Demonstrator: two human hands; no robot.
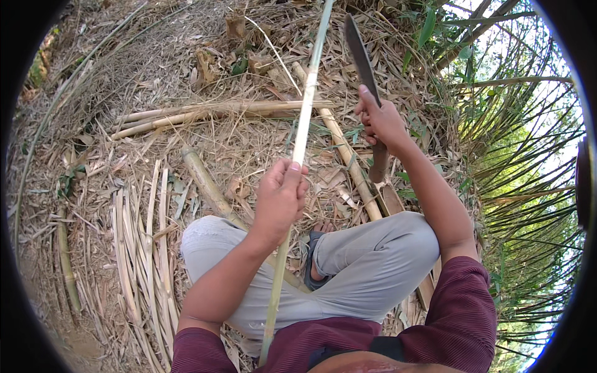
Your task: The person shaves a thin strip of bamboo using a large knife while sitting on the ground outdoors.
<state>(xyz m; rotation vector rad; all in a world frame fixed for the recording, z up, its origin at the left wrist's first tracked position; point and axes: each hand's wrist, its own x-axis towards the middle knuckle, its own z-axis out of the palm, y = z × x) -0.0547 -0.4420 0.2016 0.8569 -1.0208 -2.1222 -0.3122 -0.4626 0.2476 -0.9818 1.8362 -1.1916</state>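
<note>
— Where does the view look from?
— From the head, steeply down, close above the left hand [280, 198] and right hand [380, 121]; straw-littered ground [186, 81] spreads beyond them.

My stem [303, 127] is pale green, whitish where stripped. My blade [362, 59] is dark grey, its handle brown. My trousers [373, 261] are light grey, my sleeves [463, 317] maroon. The strips [140, 248] are straw-yellow.

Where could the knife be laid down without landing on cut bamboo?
Freest patch: dry leaf litter between the crosswise poles and the thick pole by the left knee. Crowded: split strips on the left, poles under the right hand holding the knife.
</note>
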